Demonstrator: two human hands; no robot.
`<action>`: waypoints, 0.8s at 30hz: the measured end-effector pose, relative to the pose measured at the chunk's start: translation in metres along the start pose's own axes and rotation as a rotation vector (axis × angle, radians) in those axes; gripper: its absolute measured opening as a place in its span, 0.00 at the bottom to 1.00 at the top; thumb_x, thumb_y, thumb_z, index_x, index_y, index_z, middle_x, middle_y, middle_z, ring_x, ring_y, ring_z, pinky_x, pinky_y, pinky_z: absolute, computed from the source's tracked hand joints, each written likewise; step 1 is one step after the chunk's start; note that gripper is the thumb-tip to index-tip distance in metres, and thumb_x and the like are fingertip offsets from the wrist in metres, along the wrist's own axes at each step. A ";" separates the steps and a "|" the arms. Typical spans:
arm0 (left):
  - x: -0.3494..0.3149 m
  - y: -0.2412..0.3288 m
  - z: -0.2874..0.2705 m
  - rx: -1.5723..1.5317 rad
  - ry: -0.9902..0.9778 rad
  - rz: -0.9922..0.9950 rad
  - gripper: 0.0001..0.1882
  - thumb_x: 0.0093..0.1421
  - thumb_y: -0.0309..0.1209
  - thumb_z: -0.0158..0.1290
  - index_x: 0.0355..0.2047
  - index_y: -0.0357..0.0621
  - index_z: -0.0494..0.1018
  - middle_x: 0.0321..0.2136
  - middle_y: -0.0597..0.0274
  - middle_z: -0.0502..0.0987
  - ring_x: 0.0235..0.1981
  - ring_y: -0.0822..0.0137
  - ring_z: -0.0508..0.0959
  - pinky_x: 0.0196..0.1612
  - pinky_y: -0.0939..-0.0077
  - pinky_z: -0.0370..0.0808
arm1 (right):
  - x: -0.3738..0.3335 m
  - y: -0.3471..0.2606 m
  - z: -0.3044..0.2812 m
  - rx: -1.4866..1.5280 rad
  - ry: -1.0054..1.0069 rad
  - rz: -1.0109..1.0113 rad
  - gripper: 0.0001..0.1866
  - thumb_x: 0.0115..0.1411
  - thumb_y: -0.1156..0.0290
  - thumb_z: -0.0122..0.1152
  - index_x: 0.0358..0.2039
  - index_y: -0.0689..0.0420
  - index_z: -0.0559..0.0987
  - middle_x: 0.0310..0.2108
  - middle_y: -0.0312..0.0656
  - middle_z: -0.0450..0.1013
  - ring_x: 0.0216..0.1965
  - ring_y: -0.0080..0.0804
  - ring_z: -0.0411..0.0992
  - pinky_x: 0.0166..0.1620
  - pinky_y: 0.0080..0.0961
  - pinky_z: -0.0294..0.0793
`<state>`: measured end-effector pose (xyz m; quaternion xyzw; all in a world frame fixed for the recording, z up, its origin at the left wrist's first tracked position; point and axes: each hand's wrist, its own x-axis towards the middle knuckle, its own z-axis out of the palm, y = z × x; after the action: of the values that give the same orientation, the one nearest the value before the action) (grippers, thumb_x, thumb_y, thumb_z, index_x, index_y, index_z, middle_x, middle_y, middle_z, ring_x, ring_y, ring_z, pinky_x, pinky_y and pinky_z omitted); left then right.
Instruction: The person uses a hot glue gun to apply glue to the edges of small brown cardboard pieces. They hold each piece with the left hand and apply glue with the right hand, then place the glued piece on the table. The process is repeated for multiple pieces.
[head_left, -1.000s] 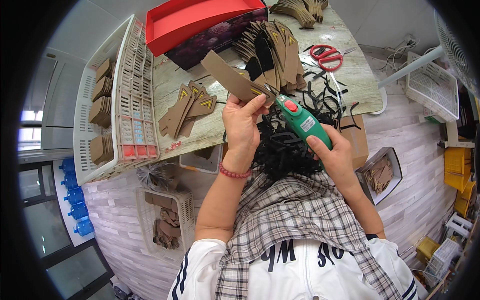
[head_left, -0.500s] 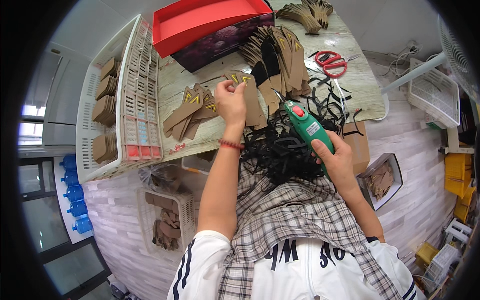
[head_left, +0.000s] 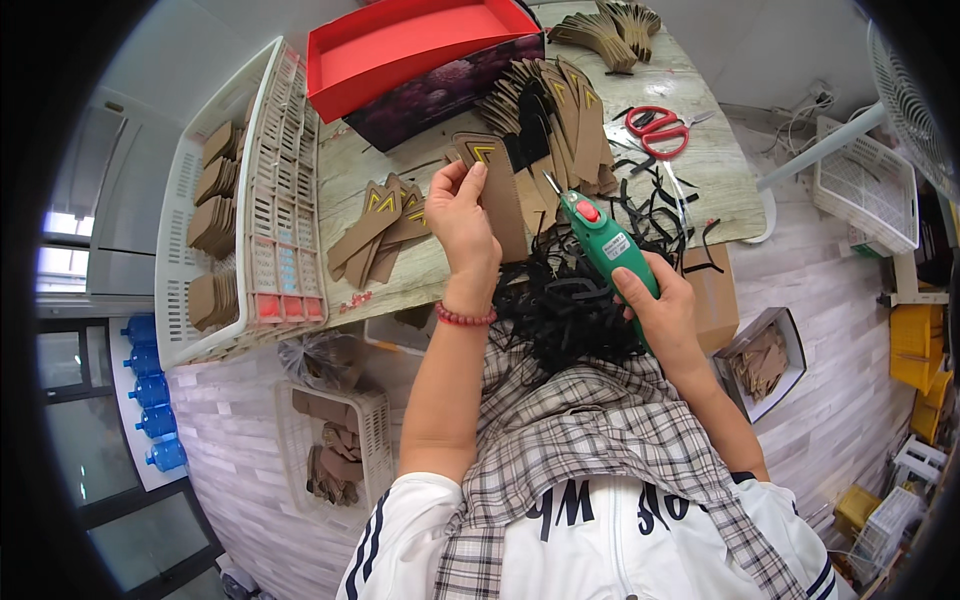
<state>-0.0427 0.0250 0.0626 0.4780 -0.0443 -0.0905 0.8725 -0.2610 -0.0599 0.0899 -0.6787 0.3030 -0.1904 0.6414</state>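
Just above the frame's centre, the fingers of the left hand (head_left: pixel 463 228) pinch a brown piece (head_left: pixel 504 212); right of centre, those of the right hand (head_left: pixel 662 308) wrap a green handheld tool (head_left: pixel 604 238), beside heaped black strips (head_left: pixel 568 305).

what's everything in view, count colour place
table: one, pale wood-grain, upper centre
cutter: one, green, right of centre
chevron piece: one, brown and yellow, centre
loose pieces: many, brown, piled on table
black strips: many, black, table's near edge
scissors: one, red-handled, table's right
box: one, red and dark, table's far side
crates: several, white, both sides
bottles: five, blue, far left
bins: several, yellow, far right
fan: one, pale, upper right
left hand: one, bare, pinching chevron piece
right hand: one, bare, gripping cutter
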 end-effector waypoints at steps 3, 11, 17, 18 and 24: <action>-0.017 0.012 0.006 -0.081 -0.038 -0.070 0.04 0.59 0.22 0.56 0.34 0.39 0.72 0.28 0.67 0.77 0.24 0.76 0.74 0.28 0.83 0.72 | 0.000 -0.003 0.002 0.018 0.006 0.008 0.19 0.59 0.59 0.64 0.43 0.61 0.78 0.22 0.29 0.70 0.21 0.13 0.64 0.25 0.14 0.64; -0.039 0.007 0.023 -0.103 -0.049 -0.110 0.05 0.58 0.23 0.59 0.32 0.39 0.73 0.28 0.63 0.79 0.24 0.76 0.75 0.27 0.83 0.72 | -0.004 -0.006 -0.001 0.010 0.019 -0.004 0.20 0.60 0.59 0.64 0.43 0.62 0.77 0.22 0.30 0.70 0.21 0.13 0.64 0.25 0.14 0.64; -0.044 0.002 0.023 -0.072 -0.088 -0.150 0.05 0.57 0.23 0.59 0.31 0.39 0.73 0.26 0.63 0.79 0.23 0.75 0.77 0.26 0.83 0.72 | -0.004 -0.004 -0.004 0.028 0.031 -0.009 0.19 0.60 0.59 0.64 0.43 0.62 0.77 0.23 0.31 0.71 0.22 0.13 0.64 0.25 0.13 0.65; -0.044 0.001 0.022 -0.071 -0.100 -0.163 0.04 0.57 0.23 0.59 0.31 0.39 0.73 0.26 0.63 0.79 0.23 0.75 0.77 0.26 0.84 0.72 | -0.005 -0.003 -0.005 0.030 0.032 -0.008 0.19 0.60 0.59 0.64 0.43 0.62 0.77 0.23 0.31 0.71 0.22 0.14 0.64 0.25 0.13 0.65; -0.048 0.001 0.021 -0.029 -0.143 -0.226 0.03 0.58 0.23 0.58 0.31 0.38 0.74 0.26 0.63 0.79 0.22 0.76 0.76 0.25 0.84 0.71 | -0.004 -0.007 -0.007 0.032 0.034 -0.017 0.19 0.60 0.59 0.64 0.42 0.62 0.77 0.23 0.31 0.71 0.22 0.14 0.65 0.25 0.13 0.65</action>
<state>-0.0929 0.0178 0.0753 0.4596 -0.0510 -0.2227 0.8582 -0.2676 -0.0626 0.0978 -0.6676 0.3049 -0.2123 0.6452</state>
